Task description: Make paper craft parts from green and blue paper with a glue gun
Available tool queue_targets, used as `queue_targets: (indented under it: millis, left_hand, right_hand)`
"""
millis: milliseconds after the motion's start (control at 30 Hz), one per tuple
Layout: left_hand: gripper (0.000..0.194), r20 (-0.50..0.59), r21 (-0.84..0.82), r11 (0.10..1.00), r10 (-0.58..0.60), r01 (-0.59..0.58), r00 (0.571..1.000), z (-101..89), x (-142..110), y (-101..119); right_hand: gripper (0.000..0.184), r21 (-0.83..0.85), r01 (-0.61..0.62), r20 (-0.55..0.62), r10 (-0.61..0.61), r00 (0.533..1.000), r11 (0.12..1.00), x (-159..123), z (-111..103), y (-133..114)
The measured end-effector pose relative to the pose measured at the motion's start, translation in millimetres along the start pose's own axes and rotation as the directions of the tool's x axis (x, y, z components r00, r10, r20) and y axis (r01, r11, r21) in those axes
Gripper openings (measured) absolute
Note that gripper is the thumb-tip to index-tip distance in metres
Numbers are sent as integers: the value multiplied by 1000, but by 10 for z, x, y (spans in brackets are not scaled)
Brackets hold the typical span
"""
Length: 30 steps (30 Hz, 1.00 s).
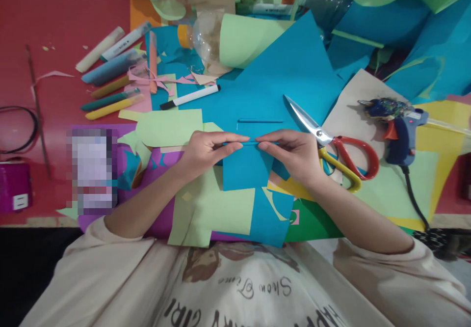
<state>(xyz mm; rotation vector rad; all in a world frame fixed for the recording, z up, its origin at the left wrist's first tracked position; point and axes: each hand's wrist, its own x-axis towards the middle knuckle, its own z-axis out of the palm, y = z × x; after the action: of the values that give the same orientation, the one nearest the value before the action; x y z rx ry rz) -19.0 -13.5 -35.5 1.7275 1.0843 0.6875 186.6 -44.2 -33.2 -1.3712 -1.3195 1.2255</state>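
Note:
A small blue paper piece [247, 167] lies in front of me, its upper edge rolled into a thin tube. My left hand [209, 151] pinches the left end of that rolled edge. My right hand [294, 152] pinches the right end, fingertips nearly meeting the left hand's. Both hands are closed on the paper. A second thin rolled blue stick [260, 120] lies just above on a large blue sheet [287, 71].
Scissors with red and yellow handles [333, 143] lie right of my right hand. A blue glue gun [399, 125] sits further right, cord trailing down. A black-capped white marker [191, 96], several markers [110, 86], a clear plastic bottle [204, 35] and green paper scraps [169, 126] lie around.

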Motion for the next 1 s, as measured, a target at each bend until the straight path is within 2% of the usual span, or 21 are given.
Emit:
queue_targets:
  millis: [200,400,700,1000]
  left_hand:
    - [31,-15,-15,1000,12,-12,1000,3,4,36]
    - [36,31,-24,1000,-5,6,1000,-19,15,16]
    - [35,-28,-8,1000,-20,20,999,-48,51,-10]
    - [36,1,-25,999,-30,30,1000,-22,27,4]
  right_hand:
    - [7,90,5,15,-7,1000,996,28,2,-18]
    - [11,63,-4,11,3,1000,998,21,-5,-1]
    - [12,126,13,-41,-7,999,992,47,-45,-10]
    - [15,145,-75,27,72,997,987,43,-21,-27]
